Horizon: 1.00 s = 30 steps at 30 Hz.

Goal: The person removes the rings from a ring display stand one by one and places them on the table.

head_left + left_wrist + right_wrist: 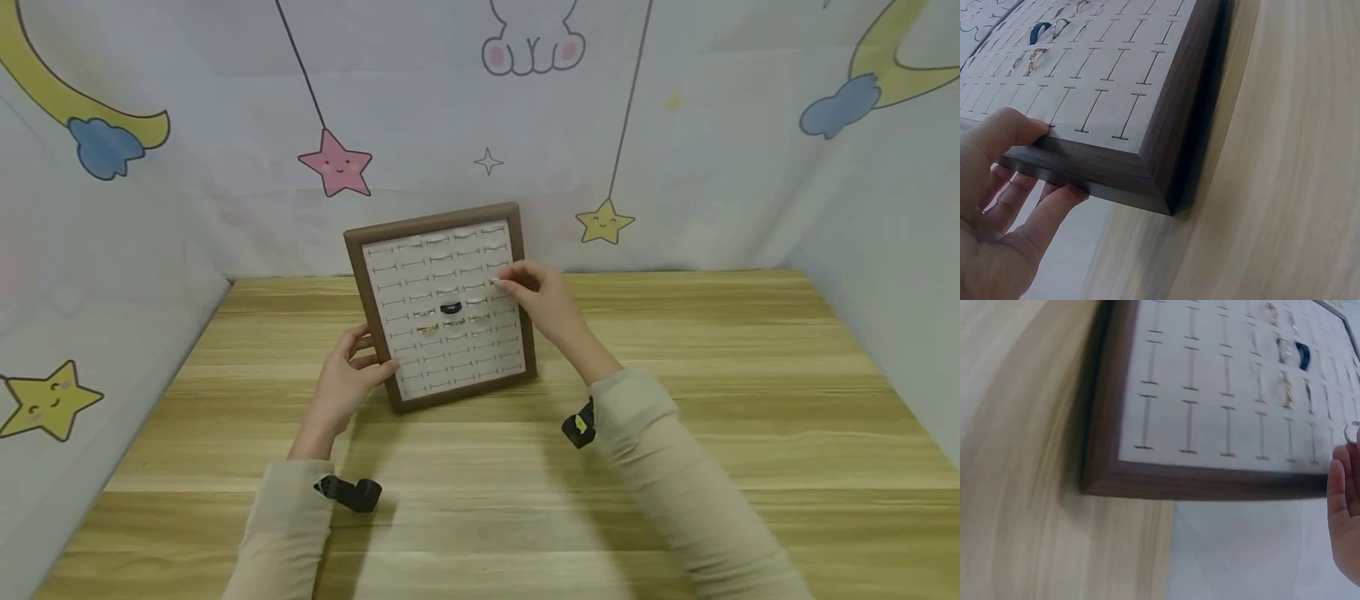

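Note:
A ring display tray (431, 223) with a brown wooden frame and a pale slotted pad leans back on the table. My left hand (348, 379) grips its left edge, thumb on the front and fingers behind. At the pad's right side, my right hand (547, 304) pinches a small silver ring (1349, 433) by a slot; how far it sits in the slot cannot be told. In the middle slots are a black ring (451, 308), a gold ring (427, 329) and several silver or pinkish ones.
The wood-grain table (465, 500) spreads around the tray. Behind it hangs a pale cloth (420, 100) printed with stars and moons. Each sleeve carries a small black wrist camera (363, 495).

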### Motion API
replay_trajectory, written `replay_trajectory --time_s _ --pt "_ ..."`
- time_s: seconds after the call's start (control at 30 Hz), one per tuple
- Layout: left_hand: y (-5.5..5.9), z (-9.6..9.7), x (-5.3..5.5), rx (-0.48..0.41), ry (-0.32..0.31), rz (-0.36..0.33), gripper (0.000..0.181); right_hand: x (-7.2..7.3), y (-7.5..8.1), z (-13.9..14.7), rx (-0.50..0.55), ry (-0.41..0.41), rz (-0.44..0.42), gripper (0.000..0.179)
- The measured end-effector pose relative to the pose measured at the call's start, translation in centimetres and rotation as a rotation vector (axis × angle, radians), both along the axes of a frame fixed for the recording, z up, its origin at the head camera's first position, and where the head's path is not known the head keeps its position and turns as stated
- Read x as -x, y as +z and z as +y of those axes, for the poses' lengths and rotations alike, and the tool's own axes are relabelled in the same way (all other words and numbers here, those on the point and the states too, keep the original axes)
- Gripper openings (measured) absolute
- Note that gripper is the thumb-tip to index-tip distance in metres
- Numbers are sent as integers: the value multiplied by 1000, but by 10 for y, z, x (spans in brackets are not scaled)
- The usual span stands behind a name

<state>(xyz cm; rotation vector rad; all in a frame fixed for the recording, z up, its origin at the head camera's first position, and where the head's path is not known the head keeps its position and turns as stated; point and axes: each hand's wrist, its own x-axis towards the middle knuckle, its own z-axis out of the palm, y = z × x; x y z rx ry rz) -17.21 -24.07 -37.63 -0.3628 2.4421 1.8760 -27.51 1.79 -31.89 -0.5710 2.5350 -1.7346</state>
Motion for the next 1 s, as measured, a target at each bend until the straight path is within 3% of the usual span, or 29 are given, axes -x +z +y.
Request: replay_trajectory --time_s 0.23,0.5,0.87,1.0 --pt "0 1 0 0 3 3 73 16 8 32 138 -149 -30 25" --pt "-4 2 2 0 9 9 71 30 -6 84 122 -280 -93 28" --pt "-2 3 1 -15 3 11 72 29 -40 140 -224 -309 -290 39" --pt "-3 2 2 -10 -2 17 72 27 -50 151 -270 -305 -348 38"
